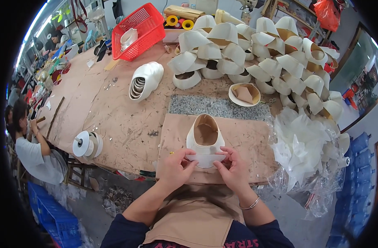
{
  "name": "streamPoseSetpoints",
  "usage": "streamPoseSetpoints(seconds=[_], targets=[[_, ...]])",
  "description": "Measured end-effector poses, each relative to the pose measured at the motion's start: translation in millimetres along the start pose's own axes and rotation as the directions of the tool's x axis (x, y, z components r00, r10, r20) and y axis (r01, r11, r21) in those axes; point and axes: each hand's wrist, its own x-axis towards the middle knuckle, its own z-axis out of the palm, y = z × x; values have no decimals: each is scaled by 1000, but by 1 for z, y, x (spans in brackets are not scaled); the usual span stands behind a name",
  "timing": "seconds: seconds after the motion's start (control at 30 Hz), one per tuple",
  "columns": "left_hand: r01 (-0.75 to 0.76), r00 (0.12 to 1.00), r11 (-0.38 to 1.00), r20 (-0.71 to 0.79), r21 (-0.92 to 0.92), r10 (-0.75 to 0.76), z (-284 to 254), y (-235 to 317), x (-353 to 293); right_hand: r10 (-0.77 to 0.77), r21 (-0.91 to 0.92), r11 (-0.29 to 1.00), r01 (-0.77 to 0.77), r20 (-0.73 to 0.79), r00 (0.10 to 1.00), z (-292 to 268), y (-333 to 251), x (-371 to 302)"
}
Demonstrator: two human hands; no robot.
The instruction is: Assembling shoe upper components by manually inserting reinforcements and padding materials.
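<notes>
A white shoe upper [192, 138] with a tan lining stands on a tan board [255, 144] in front of me, its wide opening facing up. Against its near end lies a small white curved piece [205, 160], like a crescent cut from stiff sheet. My left hand [177, 166] pinches the left tip of this piece between thumb and fingers. The right tip is pinched the same way by my right hand [232, 165]. Whether the piece is stuck to the upper or only held against it, I cannot tell.
A speckled stone slab [218, 106] lies beyond the board. Many white uppers [280, 58] are heaped at the back right, above plastic-wrapped white cut pieces [296, 144]. Leftward are nested uppers [145, 80], a tape roll [87, 144], a red basket [156, 29] and a seated co-worker [36, 153].
</notes>
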Motion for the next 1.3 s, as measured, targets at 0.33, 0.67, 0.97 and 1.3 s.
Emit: streamPoseSetpoints(seconds=[0.33, 0.67, 0.97, 1.3], targets=[[-102, 988, 909, -65, 404, 140, 2, -9, 6, -202, -593, 785, 182, 33, 979, 11, -17, 16], [-500, 855, 627, 455, 598, 249, 19, 11, -30, -98, -544, 838, -46, -232, 968, -25, -17, 29], [-436, 891, 679, 389, 591, 233, -17, 16, -34, -300, -733, 489, 472, 367, 881, 9, -30, -31], [52, 989, 801, -78, -596, -122, -31, 36, -3, -323, -62, 946, 317, -143, 936, -5, -64, -10]])
